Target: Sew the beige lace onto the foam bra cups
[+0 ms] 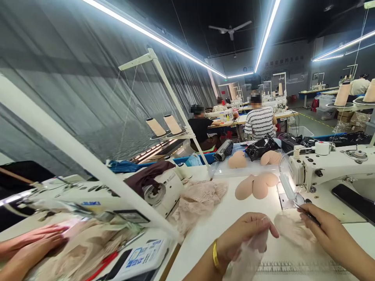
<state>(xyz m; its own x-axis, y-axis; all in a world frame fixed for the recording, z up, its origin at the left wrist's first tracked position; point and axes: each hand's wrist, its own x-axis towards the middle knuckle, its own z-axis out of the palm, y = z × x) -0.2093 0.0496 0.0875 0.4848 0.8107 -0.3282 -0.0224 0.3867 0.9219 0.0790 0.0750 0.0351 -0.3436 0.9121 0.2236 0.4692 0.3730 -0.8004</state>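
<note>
My left hand [244, 238], with a gold bracelet at its wrist, pinches a piece of sheer pale fabric [246, 259] that hangs below the fingers. To the right, my right hand [325, 226] is closed around dark metal thread snips [312, 216], their tip close to the sewing machine's needle area. More of the thin pale fabric [293, 230] lies between my hands, partly blurred. Just beyond stands the white sewing machine [325, 169] with its lamp lit. Skin-coloured moulded cups [258, 186] rest on the table to the left of the needle plate.
A ruler scale [301, 267] runs along the table's near side. Lace fabric [199, 197] lies left, beside a thread stand [172, 93]. A co-worker's hands [35, 242] work beige fabric at the neighbouring machine. A black phone [354, 201] and a clear bin [215, 170] are near.
</note>
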